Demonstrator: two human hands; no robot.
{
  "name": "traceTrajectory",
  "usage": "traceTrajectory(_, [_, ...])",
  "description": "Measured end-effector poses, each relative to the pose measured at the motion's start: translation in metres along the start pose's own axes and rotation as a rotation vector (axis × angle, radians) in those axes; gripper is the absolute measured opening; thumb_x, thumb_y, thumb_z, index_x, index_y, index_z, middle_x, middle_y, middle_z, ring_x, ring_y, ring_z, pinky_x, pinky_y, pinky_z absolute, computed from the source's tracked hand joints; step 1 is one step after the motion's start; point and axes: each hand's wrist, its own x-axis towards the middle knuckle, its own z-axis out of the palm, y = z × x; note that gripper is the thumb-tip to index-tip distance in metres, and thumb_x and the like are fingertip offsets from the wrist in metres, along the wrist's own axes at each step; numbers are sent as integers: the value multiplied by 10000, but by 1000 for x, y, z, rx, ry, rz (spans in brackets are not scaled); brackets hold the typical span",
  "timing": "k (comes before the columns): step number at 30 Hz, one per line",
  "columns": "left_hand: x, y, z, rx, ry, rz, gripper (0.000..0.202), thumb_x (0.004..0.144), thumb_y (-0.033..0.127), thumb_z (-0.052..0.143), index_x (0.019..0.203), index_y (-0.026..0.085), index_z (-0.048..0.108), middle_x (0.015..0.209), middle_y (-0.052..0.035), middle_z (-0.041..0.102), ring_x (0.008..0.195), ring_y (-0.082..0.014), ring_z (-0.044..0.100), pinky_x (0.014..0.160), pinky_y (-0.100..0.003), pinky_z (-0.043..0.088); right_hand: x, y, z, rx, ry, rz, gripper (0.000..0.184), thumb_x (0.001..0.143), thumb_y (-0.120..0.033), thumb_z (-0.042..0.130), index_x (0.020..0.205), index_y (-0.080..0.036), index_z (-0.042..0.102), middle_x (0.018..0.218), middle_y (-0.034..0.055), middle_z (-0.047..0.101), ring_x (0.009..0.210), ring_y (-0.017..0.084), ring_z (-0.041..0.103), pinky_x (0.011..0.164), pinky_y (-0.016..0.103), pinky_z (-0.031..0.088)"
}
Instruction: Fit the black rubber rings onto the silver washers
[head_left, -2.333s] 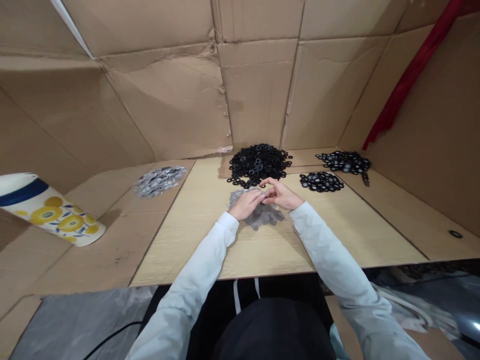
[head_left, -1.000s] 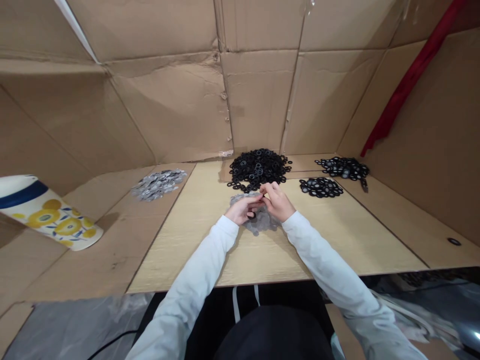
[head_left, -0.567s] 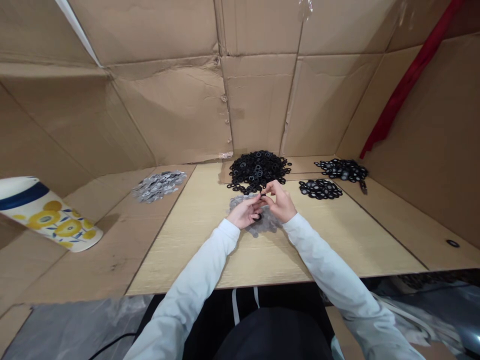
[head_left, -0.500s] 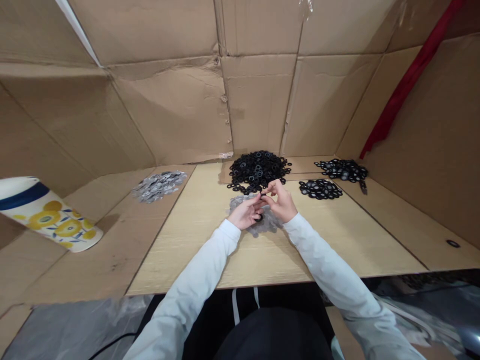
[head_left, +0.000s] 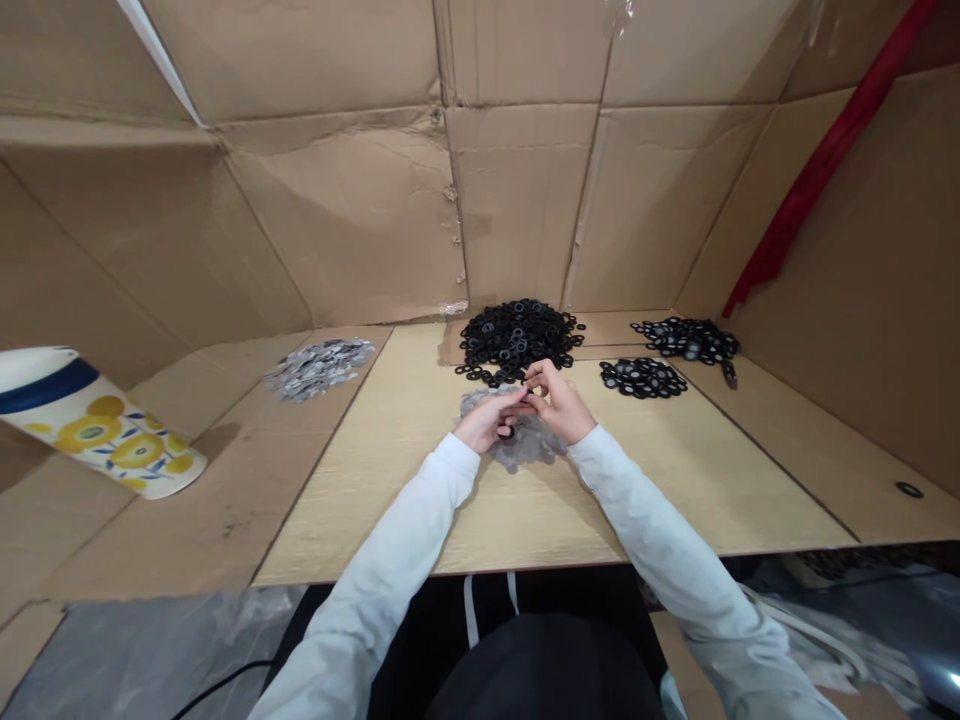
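Note:
My left hand [head_left: 486, 420] and my right hand [head_left: 559, 403] meet fingertip to fingertip over a small heap of grey discs [head_left: 525, 445] on the wooden board [head_left: 420, 470]. A black ring [head_left: 506, 432] rests in my left palm. Both hands pinch a small piece between their fingertips, too small to name. Just beyond the hands lies a big pile of black rings [head_left: 516, 337].
A heap of grey discs [head_left: 319, 365] lies at the back left. Two groups of black rings with grey centres [head_left: 643, 377] [head_left: 688, 338] lie at the right. A flowered cup [head_left: 90, 420] lies at the left. A lone ring [head_left: 909, 489] sits far right. Cardboard walls surround the table.
My hands have stayed together over the grey discs with small finger movements. A black ring now shows in my left palm; 2.3 s ago none was visible there.

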Motion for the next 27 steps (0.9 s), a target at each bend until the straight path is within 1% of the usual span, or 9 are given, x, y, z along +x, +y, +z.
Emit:
traceTrajectory(5, [1,-2,2,24,18,75,385,655,456,689,836,118,659,730,-69,643,450,-16,377,354,-140,161,1,4,6,293,55,189,273,667,-260,578,860,-221,388,675,-36,575,522,102,445,536,249,362])
traceTrajectory(8, [1,-3,3,31,15,76,387,663,463,680,830,114,655,726,-72,646,447,-14,375,354,-141,155,2,7,7,496,42,284,356,601,-299,648,824,-225,380,592,-73,544,485,89,441,498,226,351])
traceTrajectory(11, [0,-1,3,9,6,36,371,684,452,666,850,121,645,733,-71,647,442,-16,373,349,-141,161,4,7,5,616,5,346,404,560,-328,691,817,-224,397,571,-82,551,510,95,493,515,229,389])
traceTrajectory(16, [-4,6,1,-35,-25,-23,308,714,404,647,882,146,632,803,-70,652,442,-16,377,345,-139,165,5,4,-3,645,-57,375,370,617,-411,660,843,-212,445,620,-46,596,578,115,551,556,256,428])
traceTrajectory(19, [-7,9,2,2,-48,-15,297,684,364,679,882,147,634,806,-60,642,439,-10,357,353,-144,155,6,1,-6,565,-69,305,340,652,-414,646,851,-204,468,664,-24,612,627,130,575,590,271,439])
traceTrajectory(21, [-10,10,4,89,11,75,316,639,349,717,862,137,643,787,-50,628,460,-17,367,372,-154,180,6,0,-8,500,-47,215,322,678,-409,637,879,-198,500,769,19,643,749,156,606,659,296,455])
traceTrajectory(23, [-14,11,8,228,166,269,332,584,331,755,834,137,653,780,-43,616,540,-53,442,423,-168,261,7,0,-9,461,-1,156,313,722,-424,599,925,-197,527,893,59,657,880,181,608,723,321,461])
traceTrajectory(25, [-19,11,12,388,333,513,324,551,307,774,819,161,663,826,-52,620,716,-130,527,535,-200,363,8,2,-10,451,46,169,320,760,-459,548,949,-201,542,937,73,658,913,190,605,724,329,468])
traceTrajectory(27, [-24,12,15,526,398,699,292,565,298,765,825,200,674,918,-68,625,912,-203,527,672,-247,412,8,4,-10,472,68,218,328,768,-487,524,932,-205,554,899,66,664,872,188,614,685,316,476])
